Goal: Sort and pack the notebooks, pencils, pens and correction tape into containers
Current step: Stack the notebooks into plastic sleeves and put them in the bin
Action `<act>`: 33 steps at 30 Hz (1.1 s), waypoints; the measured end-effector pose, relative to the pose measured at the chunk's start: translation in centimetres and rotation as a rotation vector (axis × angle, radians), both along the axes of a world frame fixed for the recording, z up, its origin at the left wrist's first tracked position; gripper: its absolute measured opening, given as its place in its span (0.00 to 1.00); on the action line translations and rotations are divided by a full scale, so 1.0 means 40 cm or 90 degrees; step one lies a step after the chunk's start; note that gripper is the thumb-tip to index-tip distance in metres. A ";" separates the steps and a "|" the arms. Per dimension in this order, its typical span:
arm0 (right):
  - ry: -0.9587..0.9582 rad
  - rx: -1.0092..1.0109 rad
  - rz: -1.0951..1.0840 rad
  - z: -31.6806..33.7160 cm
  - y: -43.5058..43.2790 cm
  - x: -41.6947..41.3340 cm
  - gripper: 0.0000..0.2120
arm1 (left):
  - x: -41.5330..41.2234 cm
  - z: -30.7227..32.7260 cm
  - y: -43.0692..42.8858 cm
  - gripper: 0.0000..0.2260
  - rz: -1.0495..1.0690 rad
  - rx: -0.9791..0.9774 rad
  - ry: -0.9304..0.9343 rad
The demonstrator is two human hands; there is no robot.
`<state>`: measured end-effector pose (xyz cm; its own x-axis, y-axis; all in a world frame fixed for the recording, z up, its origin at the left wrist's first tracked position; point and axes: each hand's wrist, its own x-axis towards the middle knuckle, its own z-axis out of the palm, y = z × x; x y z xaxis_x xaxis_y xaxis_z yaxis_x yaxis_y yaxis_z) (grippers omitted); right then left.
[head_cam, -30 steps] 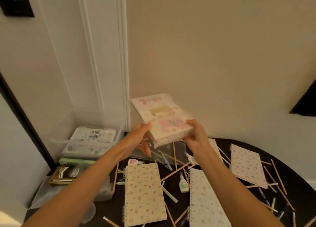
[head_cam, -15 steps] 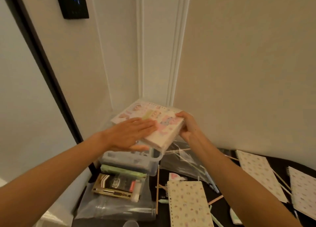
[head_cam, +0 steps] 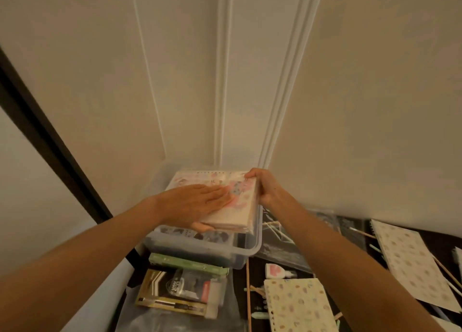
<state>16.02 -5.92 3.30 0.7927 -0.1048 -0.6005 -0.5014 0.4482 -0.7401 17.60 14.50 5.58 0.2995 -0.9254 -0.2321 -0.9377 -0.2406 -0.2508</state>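
over the centre bin (head_cam: 252,250), flat left hand (head_cam: 195,201) and gripping right hand (head_cam: 266,189) are holding a notebook stack (head_cam: 240,211); loose notebooks (head_cam: 410,264) are waiting.

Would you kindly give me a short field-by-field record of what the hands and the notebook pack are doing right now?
left hand: flat on top of the notebook pack
right hand: fingers grip the pack's right edge
clear bin: under the pack, a dark-patterned item already inside
loose nearby: spiral notebook, correction tape
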 end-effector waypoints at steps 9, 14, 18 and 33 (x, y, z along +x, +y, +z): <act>0.067 -0.051 -0.005 -0.066 0.044 0.067 0.11 | 0.063 -0.121 0.023 0.46 0.034 0.041 0.087; 0.094 -0.035 -0.044 -0.105 0.071 0.061 0.07 | 0.069 -0.124 0.008 0.38 0.013 -0.018 0.073; 0.135 -0.036 -0.116 -0.158 0.073 0.069 0.09 | 0.071 -0.180 -0.020 0.40 -0.004 0.091 0.071; 0.157 -0.341 0.035 -0.259 0.073 0.108 0.37 | 0.074 -0.249 -0.028 0.30 0.046 0.250 0.093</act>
<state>20.35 -3.00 -7.05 0.6492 -0.4068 -0.6427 -0.6996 0.0122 -0.7144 20.57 13.39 -4.39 0.2985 -0.7361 -0.6075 -0.9543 -0.2205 -0.2017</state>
